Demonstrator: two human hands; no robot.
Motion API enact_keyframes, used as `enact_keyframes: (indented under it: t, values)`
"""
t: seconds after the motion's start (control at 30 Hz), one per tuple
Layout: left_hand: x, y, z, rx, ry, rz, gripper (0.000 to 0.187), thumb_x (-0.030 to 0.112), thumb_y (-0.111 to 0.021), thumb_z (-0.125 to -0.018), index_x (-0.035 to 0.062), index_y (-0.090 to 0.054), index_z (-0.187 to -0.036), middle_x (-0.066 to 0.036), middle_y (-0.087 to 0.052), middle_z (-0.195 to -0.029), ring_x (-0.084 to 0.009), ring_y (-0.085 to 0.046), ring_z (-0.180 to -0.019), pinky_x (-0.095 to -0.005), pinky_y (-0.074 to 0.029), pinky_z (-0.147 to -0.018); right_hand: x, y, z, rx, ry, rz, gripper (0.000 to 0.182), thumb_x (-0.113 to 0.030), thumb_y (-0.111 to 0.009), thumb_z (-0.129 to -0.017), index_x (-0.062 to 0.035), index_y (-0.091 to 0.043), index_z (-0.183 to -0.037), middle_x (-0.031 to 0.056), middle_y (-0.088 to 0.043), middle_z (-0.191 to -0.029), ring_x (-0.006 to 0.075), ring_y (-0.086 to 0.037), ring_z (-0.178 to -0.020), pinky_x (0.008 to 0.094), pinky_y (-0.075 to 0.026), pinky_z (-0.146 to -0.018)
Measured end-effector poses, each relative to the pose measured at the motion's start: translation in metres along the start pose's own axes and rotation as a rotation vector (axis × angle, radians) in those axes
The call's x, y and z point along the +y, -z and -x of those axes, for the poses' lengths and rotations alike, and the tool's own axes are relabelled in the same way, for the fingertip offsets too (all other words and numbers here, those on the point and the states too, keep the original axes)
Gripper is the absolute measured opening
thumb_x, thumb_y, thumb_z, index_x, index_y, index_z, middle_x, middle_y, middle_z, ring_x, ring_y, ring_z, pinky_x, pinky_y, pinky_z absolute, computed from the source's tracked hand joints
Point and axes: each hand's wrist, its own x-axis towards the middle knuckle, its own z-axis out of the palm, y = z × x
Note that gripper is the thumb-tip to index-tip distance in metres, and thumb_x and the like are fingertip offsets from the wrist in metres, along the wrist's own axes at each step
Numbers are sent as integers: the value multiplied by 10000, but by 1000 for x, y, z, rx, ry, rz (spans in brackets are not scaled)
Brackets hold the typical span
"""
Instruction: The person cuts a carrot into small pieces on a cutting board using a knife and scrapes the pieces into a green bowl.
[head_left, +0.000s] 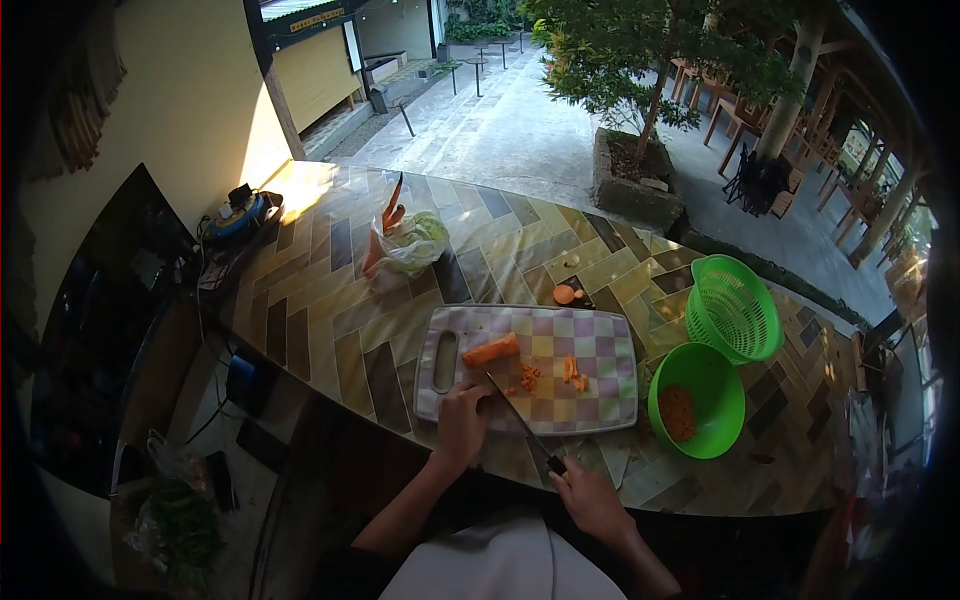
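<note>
My right hand [592, 497] is closed round the black handle of a knife [524, 420], its blade slanting up and left across the checkered cutting board [618, 405]. My left hand [462, 418] is at the board's near left part, beside the knife tip. Its fingers are curled together, and what they hold, if anything, is hidden. Just beyond them lies a thick piece of carrot [490, 349]. Small diced carrot [528, 377] sits mid-board, with a few carrot sticks [574, 374] to its right.
Right of the board stands a green bowl [727, 425] with chopped carrot [677, 412] inside, touching a green colander [735, 300] behind it. Carrot ends [566, 294] lie past the board's far edge. A plastic bag of vegetables [415, 243] stands farther back on the tile-patterned table [330, 350].
</note>
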Motion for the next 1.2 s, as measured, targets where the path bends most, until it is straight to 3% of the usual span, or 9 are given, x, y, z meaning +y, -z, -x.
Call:
enact_keyframes:
  t: [0.17,0.47,0.87,0.97,1.2]
  values:
    - [6,3,2,24,-51,-81,221,-53,-619,-753,18,-734,-927,-157,-675,-971,-351,-639,-972,-446,-509,-847,-3,-14,-6,111,5,17,279,-264,-527,-1004,14,-504,-1009,273,-625,-737,493,-609,-759,567,-443,-654]
    - [2,10,-7,-40,59,-10,204,-52,-629,-750,-8,-726,-924,-194,-690,-953,-386,-657,-903,-446,-513,-833,0,-8,9,54,22,-37,278,-274,-527,-1005,2,-500,-1021,270,-627,-726,490,-611,-753,567,-451,-650]
    - [4,7,3,39,-49,-127,183,-38,-646,-767,-15,-726,-930,-195,-692,-930,-377,-663,-882,-439,-516,-805,-5,-1,0,63,6,94,276,-278,-529,-1002,-5,-491,-1017,259,-630,-721,473,-624,-750,569,-461,-653]
    - [3,13,-4,-41,64,-26,169,-18,-640,-783,-7,-731,-925,-198,-689,-900,-378,-668,-850,-442,-517,-786,1,6,4,74,21,-4,284,-282,-537,-998,-1,-498,-985,260,-624,-721,473,-618,-749,560,-453,-652]
    - [-2,13,-6,-48,53,-32,148,17,-650,-788,-3,-735,-908,-201,-691,-902,-382,-670,-857,-450,-517,-802,-2,-1,14,49,23,-14,287,-279,-541,-996,4,-493,-977,269,-616,-714,481,-614,-746,565,-449,-650]
